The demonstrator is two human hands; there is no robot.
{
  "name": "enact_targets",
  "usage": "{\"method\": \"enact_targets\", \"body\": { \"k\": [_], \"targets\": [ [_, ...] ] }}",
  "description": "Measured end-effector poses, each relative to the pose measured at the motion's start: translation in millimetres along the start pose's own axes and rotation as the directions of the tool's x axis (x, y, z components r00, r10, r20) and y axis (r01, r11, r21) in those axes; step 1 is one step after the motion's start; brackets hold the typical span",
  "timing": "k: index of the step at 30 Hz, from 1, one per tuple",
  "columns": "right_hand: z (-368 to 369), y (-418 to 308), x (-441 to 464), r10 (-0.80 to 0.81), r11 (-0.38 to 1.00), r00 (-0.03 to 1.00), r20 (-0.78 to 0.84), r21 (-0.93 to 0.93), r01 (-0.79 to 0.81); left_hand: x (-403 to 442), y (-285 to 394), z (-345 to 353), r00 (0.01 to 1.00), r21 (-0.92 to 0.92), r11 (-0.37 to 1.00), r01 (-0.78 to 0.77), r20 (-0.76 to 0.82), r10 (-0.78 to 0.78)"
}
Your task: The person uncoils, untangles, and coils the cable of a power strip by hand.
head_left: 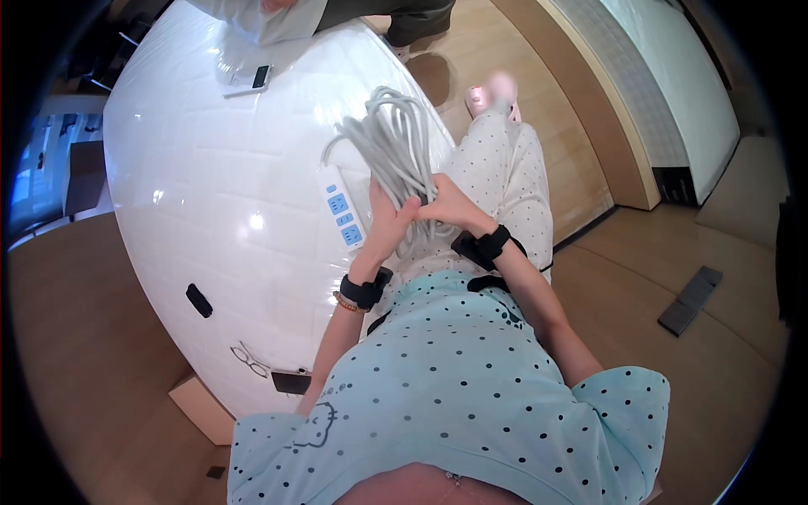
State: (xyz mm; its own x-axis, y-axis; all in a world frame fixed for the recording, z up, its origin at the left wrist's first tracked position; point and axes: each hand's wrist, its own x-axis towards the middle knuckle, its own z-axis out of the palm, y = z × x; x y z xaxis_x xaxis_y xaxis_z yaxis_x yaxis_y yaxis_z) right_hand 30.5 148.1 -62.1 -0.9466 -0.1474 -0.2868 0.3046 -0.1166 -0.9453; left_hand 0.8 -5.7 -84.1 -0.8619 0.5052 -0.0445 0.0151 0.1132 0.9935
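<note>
A thick bundle of looped light-grey cable (391, 147) is gathered over my lap. My left hand (391, 217) wraps round its lower part from the left side, thumb toward the middle. From the right, my right hand (446, 204) grips the same bundle, close beside the left thumb. Some fingers of both hands are hidden behind the loops. Just left of the cable, a white power strip (343, 212) with blue socket faces lies on the plastic-covered mattress (219, 185). Where the cable joins the strip cannot be made out.
On the mattress lie a small black object (199, 300), eyeglasses (250, 359), a dark phone-like device (291, 382) and a white box (249, 82) with a black item. Another person (290, 18) is at the far edge. A grey flat piece (690, 300) is at right.
</note>
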Motion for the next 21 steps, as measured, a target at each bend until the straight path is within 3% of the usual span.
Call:
{"method": "enact_targets", "body": {
  "k": [2, 4, 5, 8, 10, 13, 16, 19, 21],
  "targets": [
    [-1, 7, 2, 0.038, 0.994, 0.999, -0.018, 0.1, -0.036, 7, 7, -7, 0.993, 0.28, 0.953, -0.117, 0.063, 0.104],
    [2, 7, 2, 0.073, 0.967, 0.996, -0.045, 0.249, -0.059, 12, 8, -14, 0.962, 0.54, 0.797, -0.269, 0.189, 0.196],
    [3, 6, 1, 0.093, 0.965, 0.995, -0.043, 0.249, -0.079, 10, 7, -19, 0.986, 0.568, 0.806, -0.163, 0.073, 0.148],
    [-2, 0, 0, 0.128, 0.968, 0.991, -0.045, 0.222, -0.115, 3, 1, -39, 0.962, 0.577, 0.802, 0.152, -0.274, 0.015],
    [-7, -3, -2, 0.131, 0.977, 0.991, -0.042, 0.173, -0.122, -1, -7, -48, 0.865, 0.519, 0.776, 0.359, -0.497, -0.068],
    [-9, 8, 0, 0.14, 0.961, 0.988, -0.073, 0.249, -0.117, -6, -25, -54, 0.82, 0.69, 0.471, 0.55, -0.553, -0.148],
    [-7, 13, 2, 0.087, 0.955, 0.99, -0.112, 0.293, -0.051, -4, -53, -62, 0.821, 0.716, 0.427, 0.553, -0.555, -0.133],
    [-9, 15, 1, 0.055, 0.959, 0.995, -0.08, 0.283, -0.03, 5, -65, -92, 0.762, 0.574, 0.501, 0.647, -0.488, -0.425],
    [-9, 18, 1, 0.049, 0.964, 0.994, -0.1, 0.263, -0.021, 0, -62, -108, 0.794, 0.377, 0.709, 0.596, -0.405, -0.453]
  ]
}}
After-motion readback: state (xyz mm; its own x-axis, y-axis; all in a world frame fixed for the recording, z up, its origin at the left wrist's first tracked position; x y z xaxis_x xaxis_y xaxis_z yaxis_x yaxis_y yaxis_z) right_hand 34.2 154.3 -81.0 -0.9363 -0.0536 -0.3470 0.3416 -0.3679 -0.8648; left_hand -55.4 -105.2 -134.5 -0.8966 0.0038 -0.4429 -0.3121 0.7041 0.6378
